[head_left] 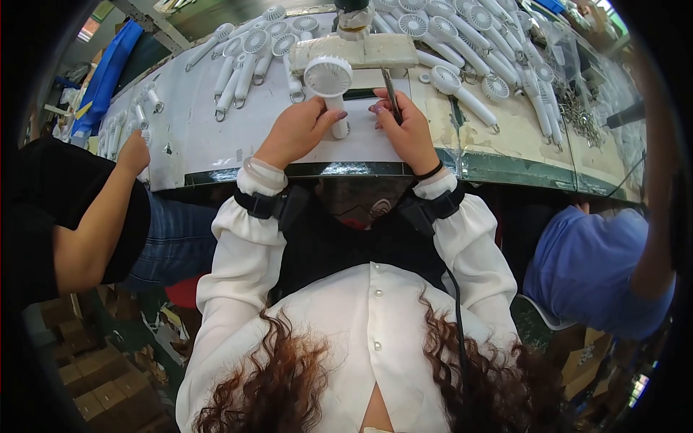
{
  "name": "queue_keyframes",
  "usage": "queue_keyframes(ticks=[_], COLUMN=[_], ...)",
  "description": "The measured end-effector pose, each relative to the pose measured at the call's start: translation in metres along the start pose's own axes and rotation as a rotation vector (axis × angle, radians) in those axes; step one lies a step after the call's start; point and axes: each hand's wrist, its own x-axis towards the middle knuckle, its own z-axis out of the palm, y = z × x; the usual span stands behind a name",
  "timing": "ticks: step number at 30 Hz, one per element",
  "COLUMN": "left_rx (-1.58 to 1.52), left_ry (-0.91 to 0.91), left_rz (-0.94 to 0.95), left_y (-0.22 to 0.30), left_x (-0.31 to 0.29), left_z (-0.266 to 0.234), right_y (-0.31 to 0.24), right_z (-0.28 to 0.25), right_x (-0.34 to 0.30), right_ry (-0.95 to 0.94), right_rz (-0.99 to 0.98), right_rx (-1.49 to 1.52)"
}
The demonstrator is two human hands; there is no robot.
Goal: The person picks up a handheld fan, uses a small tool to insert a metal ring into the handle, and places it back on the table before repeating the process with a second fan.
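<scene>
A white handheld fan [328, 77] stands nearly upright over the table's near part, its round grille head at the top. My left hand [297, 130] is closed around its handle from the left. Beside it, my right hand [406, 128] grips a slim, dark metal tool [392, 95] that looks like tweezers and points away from me. A short gap separates my right fingers from the fan. Just beyond both hands runs a pale, wrapped bar [354, 53] fixed to a post [354, 22].
More white fans [254, 45] lie at the back left, and a larger heap [462, 32] fills the back right. One fan [462, 94] lies near my right hand. Metal clips [577, 115] are piled at far right. Co-workers sit on both sides; one arm [108, 209] reaches the table.
</scene>
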Motion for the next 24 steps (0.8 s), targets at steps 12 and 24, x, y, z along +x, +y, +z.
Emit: queue_keyframes(ticks=[12,24], left_rx=[-0.005,-0.089], left_ry=[0.012,0.039], left_rz=[0.008,0.026], left_y=[0.014,0.017], left_x=[-0.019,-0.025], left_z=[0.003,-0.001], right_y=[-0.002,-0.001], right_z=[0.000,0.000], right_x=[0.000,0.000], right_ry=[-0.005,-0.019], right_rz=[-0.008,-0.013], right_rx=[-0.017,-0.032])
